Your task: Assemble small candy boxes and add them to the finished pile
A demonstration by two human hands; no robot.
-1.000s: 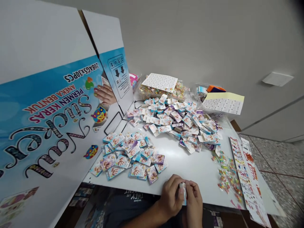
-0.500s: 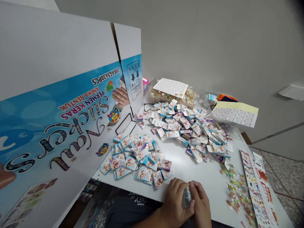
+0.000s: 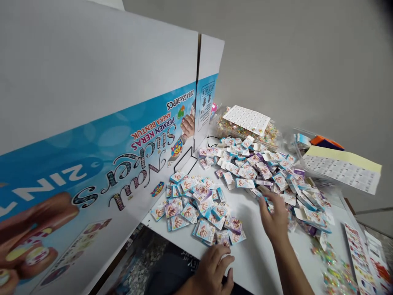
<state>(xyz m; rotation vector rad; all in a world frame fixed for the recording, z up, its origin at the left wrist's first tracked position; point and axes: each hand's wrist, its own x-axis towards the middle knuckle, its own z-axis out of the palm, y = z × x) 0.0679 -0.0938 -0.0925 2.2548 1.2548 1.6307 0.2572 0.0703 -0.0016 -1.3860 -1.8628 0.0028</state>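
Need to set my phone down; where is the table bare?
Mainly the table between the left hand, right hand and near boxes; another patch lies between the right forearm and wrapped bits. Crowded where the near boxes and far boxes are heaped.

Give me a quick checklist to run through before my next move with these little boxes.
1. Left hand free: ok, nothing visible in it.
2. Right hand at the far pile of boxes: ok.
3. Right hand gripping a box: cannot tell.
4. Near pile of boxes apart from the far one: ok, bare table shows between.
5. Every near box shut: cannot tell, some are covered.
6. Candy packets gathered tightly: not ok, they lie scattered.
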